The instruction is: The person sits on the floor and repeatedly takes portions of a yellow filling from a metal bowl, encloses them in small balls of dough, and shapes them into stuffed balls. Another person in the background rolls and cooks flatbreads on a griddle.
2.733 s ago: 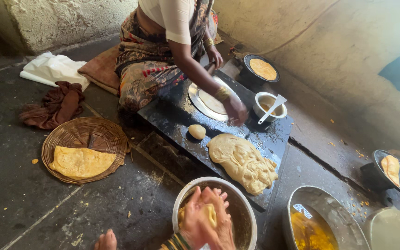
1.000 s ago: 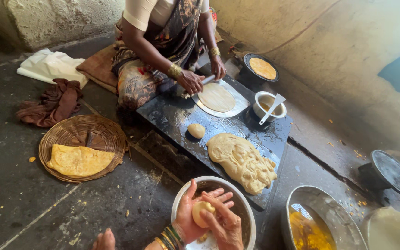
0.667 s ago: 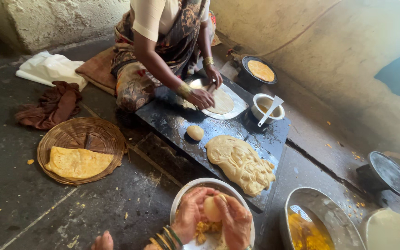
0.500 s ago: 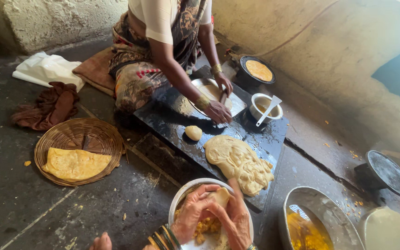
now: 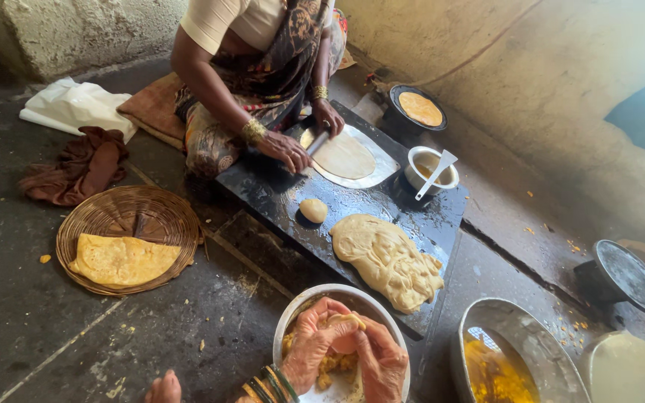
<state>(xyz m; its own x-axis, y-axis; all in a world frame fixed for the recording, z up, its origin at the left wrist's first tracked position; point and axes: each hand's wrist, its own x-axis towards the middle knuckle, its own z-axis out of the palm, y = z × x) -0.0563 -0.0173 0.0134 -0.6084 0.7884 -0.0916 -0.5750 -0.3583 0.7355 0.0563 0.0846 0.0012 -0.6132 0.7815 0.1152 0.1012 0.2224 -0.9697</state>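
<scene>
Both hands, left hand (image 5: 313,351) and right hand (image 5: 381,360), grip pressed around a dough ball (image 5: 345,322). They're right over the steel bowl (image 5: 293,319).

Left hand (image 5: 315,352) and right hand (image 5: 381,363) pressed together, fingers curled inward, fingertips (image 5: 337,307) meeting on top. Bangled left wrist (image 5: 266,384) enters from below.

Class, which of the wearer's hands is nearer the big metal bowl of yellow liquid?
Right. The right hand lies on the side toward the bowl; the left hand is farther, behind it.
</scene>
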